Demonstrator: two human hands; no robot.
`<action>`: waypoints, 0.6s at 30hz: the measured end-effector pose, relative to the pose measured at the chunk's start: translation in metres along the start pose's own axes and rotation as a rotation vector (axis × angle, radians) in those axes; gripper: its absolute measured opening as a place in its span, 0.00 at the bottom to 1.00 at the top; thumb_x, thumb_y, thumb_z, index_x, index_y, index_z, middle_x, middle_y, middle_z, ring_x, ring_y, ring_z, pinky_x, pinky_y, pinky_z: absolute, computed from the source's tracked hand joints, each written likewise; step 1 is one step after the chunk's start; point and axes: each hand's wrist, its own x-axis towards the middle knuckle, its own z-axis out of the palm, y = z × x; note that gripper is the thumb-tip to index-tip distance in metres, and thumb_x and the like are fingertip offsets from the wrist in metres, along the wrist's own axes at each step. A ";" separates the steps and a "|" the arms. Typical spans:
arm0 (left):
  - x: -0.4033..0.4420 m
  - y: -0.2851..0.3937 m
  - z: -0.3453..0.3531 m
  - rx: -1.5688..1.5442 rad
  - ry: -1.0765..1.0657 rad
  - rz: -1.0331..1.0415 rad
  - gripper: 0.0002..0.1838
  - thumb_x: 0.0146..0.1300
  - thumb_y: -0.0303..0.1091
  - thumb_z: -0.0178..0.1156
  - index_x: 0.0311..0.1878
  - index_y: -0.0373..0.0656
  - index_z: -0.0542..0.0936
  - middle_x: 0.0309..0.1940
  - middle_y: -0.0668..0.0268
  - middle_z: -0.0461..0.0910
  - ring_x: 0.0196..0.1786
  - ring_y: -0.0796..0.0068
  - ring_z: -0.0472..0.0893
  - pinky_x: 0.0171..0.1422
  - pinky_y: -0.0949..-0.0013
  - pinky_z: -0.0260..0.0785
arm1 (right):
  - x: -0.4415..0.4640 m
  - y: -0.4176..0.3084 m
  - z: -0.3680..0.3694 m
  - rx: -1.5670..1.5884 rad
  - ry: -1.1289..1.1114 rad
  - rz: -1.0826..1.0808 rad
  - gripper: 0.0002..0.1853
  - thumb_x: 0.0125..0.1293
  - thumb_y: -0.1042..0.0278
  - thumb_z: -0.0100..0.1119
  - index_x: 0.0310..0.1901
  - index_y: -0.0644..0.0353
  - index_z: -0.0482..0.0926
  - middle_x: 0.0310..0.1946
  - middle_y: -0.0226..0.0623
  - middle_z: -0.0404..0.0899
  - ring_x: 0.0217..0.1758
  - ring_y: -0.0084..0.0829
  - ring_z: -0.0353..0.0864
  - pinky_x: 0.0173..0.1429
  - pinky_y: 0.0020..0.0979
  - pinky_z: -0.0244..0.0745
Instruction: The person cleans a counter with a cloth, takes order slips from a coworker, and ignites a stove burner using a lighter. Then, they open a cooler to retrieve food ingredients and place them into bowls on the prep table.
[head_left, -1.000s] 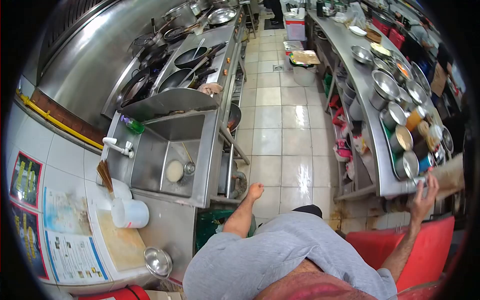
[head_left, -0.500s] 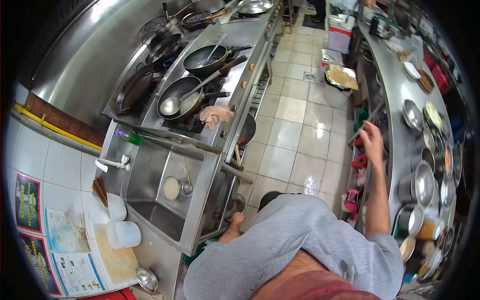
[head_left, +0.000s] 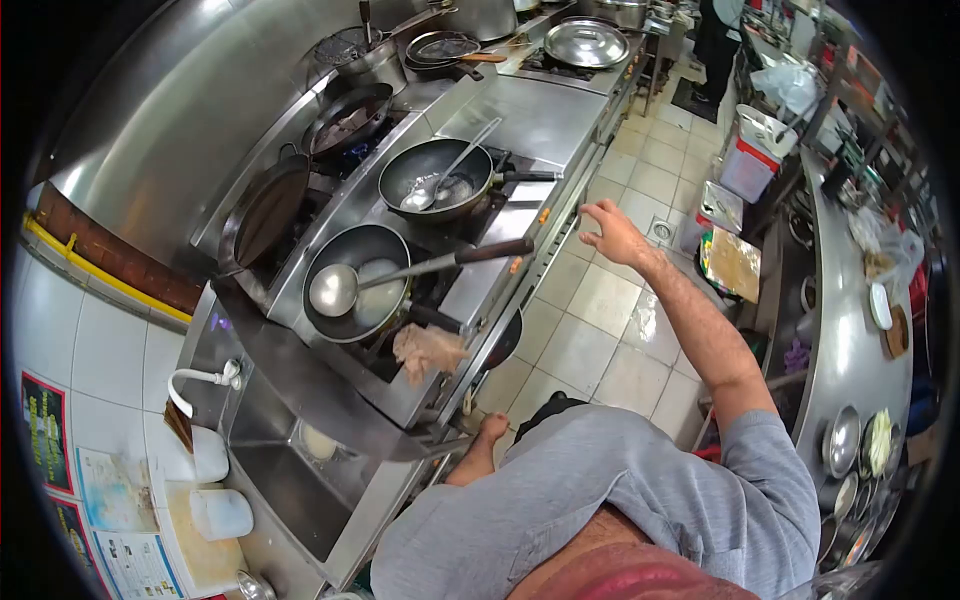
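Observation:
My left hand (head_left: 490, 428) is low beside the stove's front edge, closed at the end of a dark, curved metal pan (head_left: 320, 375). The pan is seen nearly edge-on, blurred, and covers part of the sink. My right hand (head_left: 615, 235) is over the aisle, fingers apart and holding nothing, nearest the stove's front rail. On the stove a near wok (head_left: 345, 240) holds pale liquid and a ladle (head_left: 335, 290), whose dark handle points toward the aisle. Behind it, a second wok (head_left: 400, 165) holds another ladle (head_left: 418, 197). A crumpled cloth (head_left: 428, 352) lies at the stove edge.
The steel sink (head_left: 290, 480) with a white tap (head_left: 205, 375) is at the left. A steel counter (head_left: 835, 330) with bowls runs along the right. Tubs (head_left: 752, 160) and a flat-topped box (head_left: 732, 262) stand on the aisle floor. A person (head_left: 715, 50) stands far back.
My right hand has swung from the right counter across the aisle toward the stove. The dark pan has come up over the sink by my left hand. The view has turned.

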 end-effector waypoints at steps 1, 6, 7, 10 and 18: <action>0.034 0.009 -0.007 0.036 0.082 0.032 0.12 0.51 0.40 0.56 0.36 0.45 0.81 0.34 0.54 0.80 0.41 0.59 0.79 0.48 0.61 0.70 | 0.024 0.015 0.003 -0.034 0.020 -0.003 0.26 0.55 0.62 0.60 0.56 0.55 0.68 0.51 0.45 0.65 0.54 0.44 0.69 0.57 0.38 0.67; 0.071 0.086 -0.055 -0.427 0.336 0.211 0.10 0.51 0.34 0.59 0.35 0.39 0.80 0.29 0.64 0.80 0.35 0.74 0.78 0.42 0.70 0.69 | 0.133 0.059 0.019 -0.197 -0.050 0.046 0.36 0.51 0.58 0.64 0.61 0.57 0.61 0.60 0.52 0.59 0.61 0.49 0.62 0.62 0.38 0.62; 0.077 0.099 -0.057 -0.519 0.410 0.253 0.10 0.52 0.32 0.58 0.37 0.38 0.79 0.30 0.64 0.80 0.36 0.75 0.77 0.42 0.71 0.68 | 0.153 0.070 0.030 -0.187 -0.051 0.048 0.36 0.51 0.58 0.64 0.61 0.57 0.61 0.60 0.52 0.59 0.61 0.49 0.62 0.62 0.38 0.62; 0.078 0.107 -0.037 -0.491 0.411 0.115 0.12 0.54 0.35 0.57 0.38 0.37 0.79 0.32 0.60 0.80 0.38 0.69 0.78 0.44 0.69 0.69 | 0.206 0.097 0.057 -0.215 -0.187 0.024 0.41 0.47 0.55 0.65 0.62 0.59 0.59 0.60 0.51 0.61 0.61 0.48 0.64 0.62 0.40 0.63; -0.004 0.106 0.081 0.075 0.089 -0.129 0.15 0.57 0.43 0.52 0.33 0.41 0.81 0.29 0.55 0.80 0.36 0.63 0.79 0.43 0.64 0.69 | 0.247 0.128 0.108 0.623 -0.965 0.176 0.12 0.42 0.71 0.63 0.29 0.65 0.74 0.12 0.31 0.68 0.10 0.27 0.69 0.14 0.30 0.69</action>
